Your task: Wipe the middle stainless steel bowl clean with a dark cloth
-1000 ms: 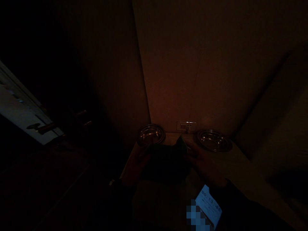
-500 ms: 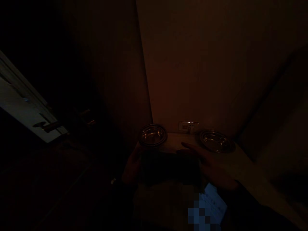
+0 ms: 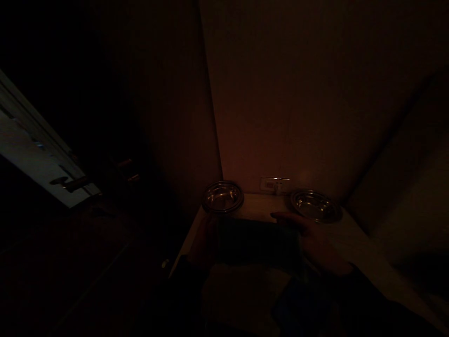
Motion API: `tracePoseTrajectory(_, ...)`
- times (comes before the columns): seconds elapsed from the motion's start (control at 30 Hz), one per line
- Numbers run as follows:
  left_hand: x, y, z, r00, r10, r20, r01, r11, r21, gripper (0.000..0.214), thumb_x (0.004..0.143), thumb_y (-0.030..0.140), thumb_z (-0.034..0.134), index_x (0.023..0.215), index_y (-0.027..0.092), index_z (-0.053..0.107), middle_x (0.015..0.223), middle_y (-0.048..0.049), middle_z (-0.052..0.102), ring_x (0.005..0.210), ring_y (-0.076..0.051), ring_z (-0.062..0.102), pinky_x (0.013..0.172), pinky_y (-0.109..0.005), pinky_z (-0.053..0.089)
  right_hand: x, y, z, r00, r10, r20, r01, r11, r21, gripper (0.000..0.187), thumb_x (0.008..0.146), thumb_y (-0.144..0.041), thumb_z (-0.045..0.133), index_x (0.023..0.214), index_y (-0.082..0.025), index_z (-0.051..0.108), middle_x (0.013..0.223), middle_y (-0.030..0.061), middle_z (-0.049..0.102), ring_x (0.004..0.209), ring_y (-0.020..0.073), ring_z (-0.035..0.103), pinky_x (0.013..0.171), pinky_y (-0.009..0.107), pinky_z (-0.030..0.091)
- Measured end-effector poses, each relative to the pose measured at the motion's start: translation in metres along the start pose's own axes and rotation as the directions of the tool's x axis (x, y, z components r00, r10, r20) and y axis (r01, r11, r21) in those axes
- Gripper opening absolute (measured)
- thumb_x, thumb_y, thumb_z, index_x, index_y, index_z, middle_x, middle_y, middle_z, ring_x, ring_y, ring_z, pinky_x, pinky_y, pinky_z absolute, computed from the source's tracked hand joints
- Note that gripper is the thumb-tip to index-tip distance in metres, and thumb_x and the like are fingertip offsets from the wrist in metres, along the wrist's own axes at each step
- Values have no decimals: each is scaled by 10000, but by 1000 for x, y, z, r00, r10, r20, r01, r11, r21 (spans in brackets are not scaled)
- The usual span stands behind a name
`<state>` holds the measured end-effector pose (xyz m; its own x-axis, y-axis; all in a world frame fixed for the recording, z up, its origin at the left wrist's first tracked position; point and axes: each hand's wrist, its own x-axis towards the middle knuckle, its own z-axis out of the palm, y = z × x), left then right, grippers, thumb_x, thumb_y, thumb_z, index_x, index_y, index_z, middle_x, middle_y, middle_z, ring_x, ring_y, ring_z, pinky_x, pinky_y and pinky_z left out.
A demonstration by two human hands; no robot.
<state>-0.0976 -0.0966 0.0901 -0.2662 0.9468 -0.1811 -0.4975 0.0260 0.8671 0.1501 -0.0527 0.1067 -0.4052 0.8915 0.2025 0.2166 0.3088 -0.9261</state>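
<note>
The scene is very dark. A dark folded cloth (image 3: 257,241) lies on a pale table top (image 3: 351,241) in front of me. My left hand (image 3: 201,241) grips its left edge. On the cloth's right end, my right hand (image 3: 312,238) rests with fingers stretched toward the left. Two shiny metal bowls stand behind the cloth: one (image 3: 222,196) at the left corner, one (image 3: 315,205) to the right.
A wall socket (image 3: 274,184) sits on the wall between the bowls. Walls close in behind and on the right. A pale door with a handle (image 3: 70,184) stands at the left. A lighter cloth or paper (image 3: 238,290) lies near me.
The cloth has been flattened and spread wider on the table. My right hand slid right along its top edge. The lit phone screen near my right wrist is no longer visible.
</note>
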Motion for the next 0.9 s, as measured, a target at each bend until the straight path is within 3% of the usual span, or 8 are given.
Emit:
tracePoseTrajectory(0.1,-1,0,6,991,-92,98,81,991,111,433,665,370,762,1030,147,691,1061,-129,718,1058,-297,640,927,-380,480,2,1,-3,998,15,55,-16,1000,20,413,720,-356,675,1114,-230,665,1079,71,691,986,262,647,875,417,523)
tracePoseTrajectory(0.17,0,-1,7,990,-77,120,58,985,160,461,638,329,790,1043,135,686,1116,-145,698,1096,-306,620,964,-394,453,3,6,-5,996,24,87,-26,1000,18,444,734,-370,659,1149,-214,641,1044,72,692,954,250,655,858,414,529)
tracePoseTrajectory(0.3,2,-1,10,997,-30,78,17,985,171,460,614,338,803,1018,147,697,1114,-130,703,1149,-307,587,1008,-400,424,-6,30,-13,997,37,68,-25,985,-169,500,787,-361,583,1254,-184,559,1112,104,667,984,249,642,865,426,523)
tracePoseTrajectory(0.37,1,-1,11,996,-50,69,38,985,169,493,598,342,811,1039,160,689,1108,-118,707,1147,-309,588,1006,-413,427,-18,46,-19,999,29,44,-15,953,-302,517,810,-382,567,1290,-194,532,1253,119,603,1114,271,583,933,448,484)
tracePoseTrajectory(0.47,1,-2,12,998,-42,43,32,979,203,499,592,358,808,1033,156,690,1091,-120,713,1120,-317,604,989,-421,440,-42,67,-30,995,69,68,-32,895,-446,541,812,-443,581,1293,-199,542,1295,129,577,1165,295,552,996,454,436)
tracePoseTrajectory(0.7,9,-16,14,1000,-19,6,17,964,265,423,585,375,799,945,167,719,1023,-111,734,1064,-317,633,967,-414,453,-76,86,-49,977,125,176,0,815,-579,598,739,-319,647,1321,-249,528,1327,113,554,1187,312,537,984,467,448)
tracePoseTrajectory(0.8,9,-21,19,1000,-20,-5,20,976,217,442,591,367,797,978,168,715,1065,-109,722,1108,-318,610,1006,-430,425,-76,86,-49,983,106,149,1,812,-584,530,738,-273,611,1264,-217,578,1263,132,600,1145,306,570,957,453,471)
tracePoseTrajectory(0.9,6,-28,25,1000,-29,-7,29,993,111,454,631,382,777,1019,161,698,1095,-113,711,1130,-308,598,1011,-421,427,-79,84,-48,988,151,39,-100,803,-587,455,810,-305,503,1242,-190,583,1221,137,624,1101,286,603,924,426,497)
